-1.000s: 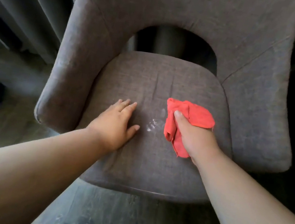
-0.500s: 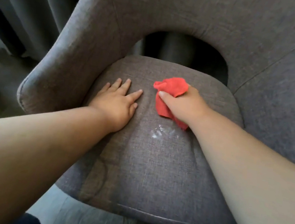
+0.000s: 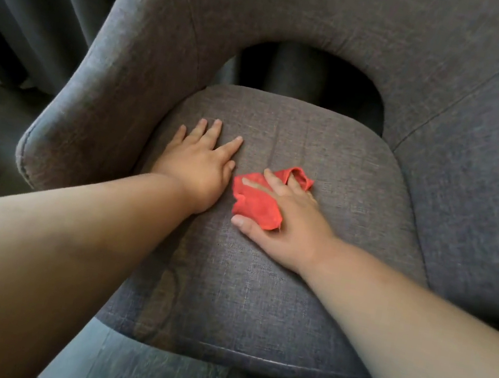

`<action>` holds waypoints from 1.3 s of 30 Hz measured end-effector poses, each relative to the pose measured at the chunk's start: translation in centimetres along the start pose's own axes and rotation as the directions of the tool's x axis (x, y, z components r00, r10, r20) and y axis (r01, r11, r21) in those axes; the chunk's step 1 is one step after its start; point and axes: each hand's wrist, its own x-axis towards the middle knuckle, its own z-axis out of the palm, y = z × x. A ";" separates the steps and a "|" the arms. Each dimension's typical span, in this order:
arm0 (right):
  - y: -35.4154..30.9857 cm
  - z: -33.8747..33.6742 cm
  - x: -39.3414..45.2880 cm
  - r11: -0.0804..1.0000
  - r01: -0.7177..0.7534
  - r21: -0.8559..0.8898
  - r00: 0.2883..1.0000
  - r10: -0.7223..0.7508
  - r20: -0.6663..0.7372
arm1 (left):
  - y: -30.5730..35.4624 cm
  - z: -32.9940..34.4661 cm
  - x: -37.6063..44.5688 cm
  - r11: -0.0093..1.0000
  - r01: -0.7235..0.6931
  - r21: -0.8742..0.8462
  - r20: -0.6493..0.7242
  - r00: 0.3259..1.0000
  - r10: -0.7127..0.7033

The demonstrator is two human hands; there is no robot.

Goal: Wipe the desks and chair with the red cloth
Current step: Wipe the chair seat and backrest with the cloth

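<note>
The right hand [image 3: 288,225] presses the crumpled red cloth [image 3: 256,201] onto the seat of the grey fabric armchair [image 3: 326,175], fingers curled over it. Just left, the left hand [image 3: 203,161] lies flat, fingers spread, holding nothing.

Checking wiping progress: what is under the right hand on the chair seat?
The red cloth, bunched, pressed onto the seat by the right hand. Fabric beneath the cloth is covered, unseen.

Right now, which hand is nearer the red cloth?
Right. The right hand presses on the red cloth; the left hand lies flat on the seat just left of it.
</note>
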 end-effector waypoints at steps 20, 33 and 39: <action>0.6 -2.2 -4.2 0.922 0.190 0.339 0.948 -0.262 0.181 | -0.4 1.1 0.0 0.999 -0.037 -0.009 -0.094 0.995 0.036; 4.3 -2.7 6.9 0.995 -0.099 0.032 0.993 0.101 -0.064 | -0.3 1.1 -0.1 0.999 -0.041 0.005 -0.124 0.991 0.041; 0.9 -0.7 -0.7 0.971 0.229 -0.071 0.968 -0.219 0.126 | -0.3 1.1 -0.1 0.999 -0.037 0.003 -0.115 0.993 0.037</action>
